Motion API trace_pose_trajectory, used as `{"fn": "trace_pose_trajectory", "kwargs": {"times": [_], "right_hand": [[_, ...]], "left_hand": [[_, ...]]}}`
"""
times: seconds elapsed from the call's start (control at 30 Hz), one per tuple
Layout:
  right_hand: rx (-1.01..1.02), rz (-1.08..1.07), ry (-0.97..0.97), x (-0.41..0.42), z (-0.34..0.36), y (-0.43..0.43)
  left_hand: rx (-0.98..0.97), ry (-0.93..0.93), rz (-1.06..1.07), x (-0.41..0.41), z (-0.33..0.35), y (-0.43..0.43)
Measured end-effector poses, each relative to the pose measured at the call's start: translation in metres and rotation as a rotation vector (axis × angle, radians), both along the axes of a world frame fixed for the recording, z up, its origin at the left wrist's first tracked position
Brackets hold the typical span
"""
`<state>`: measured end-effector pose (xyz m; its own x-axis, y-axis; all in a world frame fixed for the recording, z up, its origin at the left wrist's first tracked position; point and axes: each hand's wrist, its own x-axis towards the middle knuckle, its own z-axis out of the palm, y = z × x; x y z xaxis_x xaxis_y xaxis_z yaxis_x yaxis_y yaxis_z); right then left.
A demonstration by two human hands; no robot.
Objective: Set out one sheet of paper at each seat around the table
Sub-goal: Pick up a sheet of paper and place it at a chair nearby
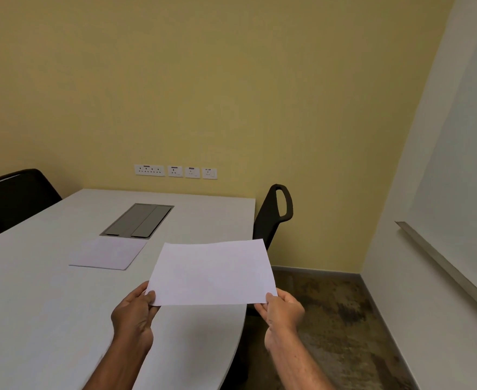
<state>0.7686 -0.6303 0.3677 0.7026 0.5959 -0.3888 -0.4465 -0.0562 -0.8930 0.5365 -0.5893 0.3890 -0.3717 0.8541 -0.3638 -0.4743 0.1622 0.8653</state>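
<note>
— So, why both hands on it?

— I pinch the sheet of paper (212,273) at its near corners, left hand (134,313) and right hand (283,311), so it stays flat above the surface (34,305) edge.

— Where does it go?

— Probably the seat by the black chair (272,215). The stack of paper (108,253) lies flat mid-surface, just before the cable hatch (137,220).

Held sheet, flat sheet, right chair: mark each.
held sheet (212,273), head view, middle of the page
flat sheet (108,253), head view, centre, lying on the table
right chair (271,215), head view, on the backrest
</note>
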Motion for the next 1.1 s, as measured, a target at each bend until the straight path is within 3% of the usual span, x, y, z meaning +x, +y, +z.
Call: {"fn": "trace_pose_trajectory", "kwargs": {"times": [0.6,1.1], "right_hand": [[-0.052,0.281,-0.008,0.106,-0.019,0.132],[-0.124,0.243,0.081,0.092,-0.075,0.309]], "left_hand": [[-0.049,0.091,0.178,0.093,-0.018,0.114],[-0.045,0.032,0.237,0.084,-0.094,0.311]]}}
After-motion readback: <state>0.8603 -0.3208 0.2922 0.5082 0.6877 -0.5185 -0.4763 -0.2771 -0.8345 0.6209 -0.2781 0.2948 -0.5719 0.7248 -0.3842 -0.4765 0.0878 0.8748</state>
